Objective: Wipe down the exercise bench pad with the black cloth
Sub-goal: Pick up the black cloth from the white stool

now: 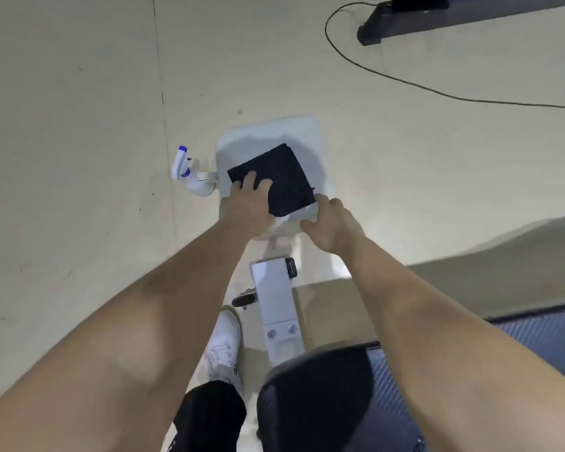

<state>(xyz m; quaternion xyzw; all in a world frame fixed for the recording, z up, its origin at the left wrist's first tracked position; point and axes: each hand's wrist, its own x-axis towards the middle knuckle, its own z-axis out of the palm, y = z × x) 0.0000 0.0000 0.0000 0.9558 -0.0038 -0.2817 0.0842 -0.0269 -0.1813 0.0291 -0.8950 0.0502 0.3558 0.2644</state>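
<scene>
A black cloth [276, 177], folded into a rough square, lies flat on a white pad [310, 138] near the middle of the frame. The left hand [245, 203] rests palm down on the cloth's lower left corner, fingers spread and laid flat over the fabric rather than curled around it. The right hand [331, 220] sits at the cloth's lower right corner, at the pad's near edge; its fingers are loosely bent, and I cannot tell whether they pinch the cloth or only touch the pad. Both bare forearms reach in from the bottom corners. Just left of the pad, a white and blue spray bottle [190, 172] stands on the beige floor [79, 125]. Below the pad a white metal beam [276, 298] runs toward the bottom, beside a white shoe [224, 345]. A black cable [388, 71] curves across the upper right.
</scene>
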